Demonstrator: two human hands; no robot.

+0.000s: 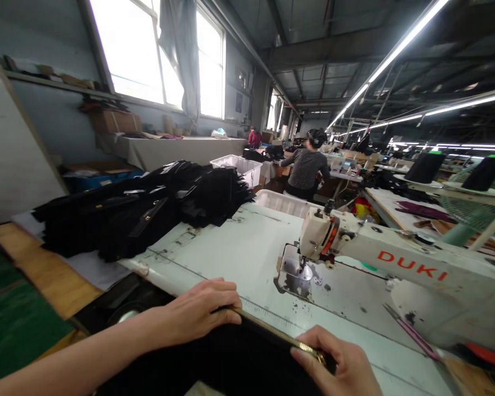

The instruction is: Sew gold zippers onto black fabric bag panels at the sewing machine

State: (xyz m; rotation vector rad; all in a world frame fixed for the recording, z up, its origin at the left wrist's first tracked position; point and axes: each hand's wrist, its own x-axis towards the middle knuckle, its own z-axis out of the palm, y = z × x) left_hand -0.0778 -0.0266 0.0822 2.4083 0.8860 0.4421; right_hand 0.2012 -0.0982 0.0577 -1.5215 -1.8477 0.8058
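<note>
Black cloth (247, 355), brassy zipper (269, 326) — toothed, straight

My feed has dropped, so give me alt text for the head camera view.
A person's left hand and right hand grip a black fabric piece along its brass-coloured zipper at a pale sewing table. A DUKI sewing machine stands at right; a black pile lies at left.

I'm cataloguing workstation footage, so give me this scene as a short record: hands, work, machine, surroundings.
Left hand: pinching black fabric near one end of a gold-toned zipper
Right hand: gripping near the zipper's other end
Machine: white sewing machine, marked DUKI
Beside machine: pink-handled tool
Table's far left: heap of black pieces
Background: another person, seen from behind
</note>
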